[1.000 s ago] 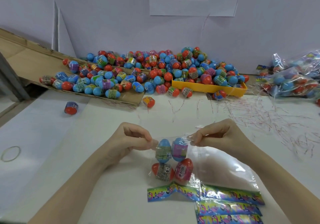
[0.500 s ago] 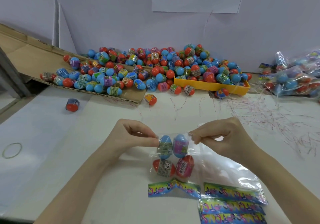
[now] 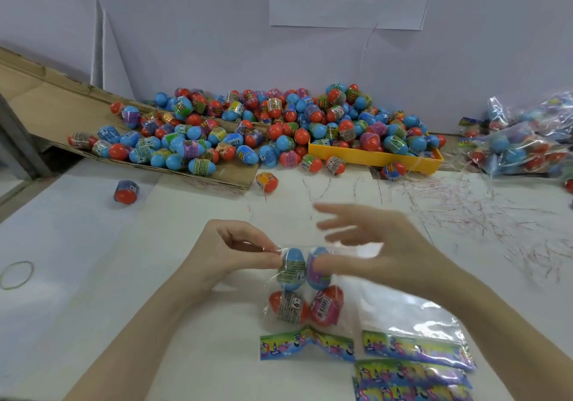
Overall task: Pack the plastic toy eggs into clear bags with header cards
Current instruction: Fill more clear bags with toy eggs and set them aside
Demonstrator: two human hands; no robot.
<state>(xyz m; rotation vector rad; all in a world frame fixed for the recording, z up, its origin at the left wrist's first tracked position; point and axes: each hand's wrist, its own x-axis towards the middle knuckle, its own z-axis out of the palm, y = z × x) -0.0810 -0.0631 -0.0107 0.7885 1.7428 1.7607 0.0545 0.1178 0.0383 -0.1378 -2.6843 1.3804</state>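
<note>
Bag [image 3: 305, 289], four eggs: left hand [image 3: 229, 250] pinches mouth; right hand [image 3: 375, 245] spread, empty. Advice: seal flat, eggs low.

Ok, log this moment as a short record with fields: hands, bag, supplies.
left hand: pinching the top left corner of the bag
right hand: open, fingers spread, blurred, above the bag's mouth
bag: clear, four eggs inside, header card at its near end
loose eggs: heaped on cardboard and a yellow tray
empty bags: stacked near right
</note>
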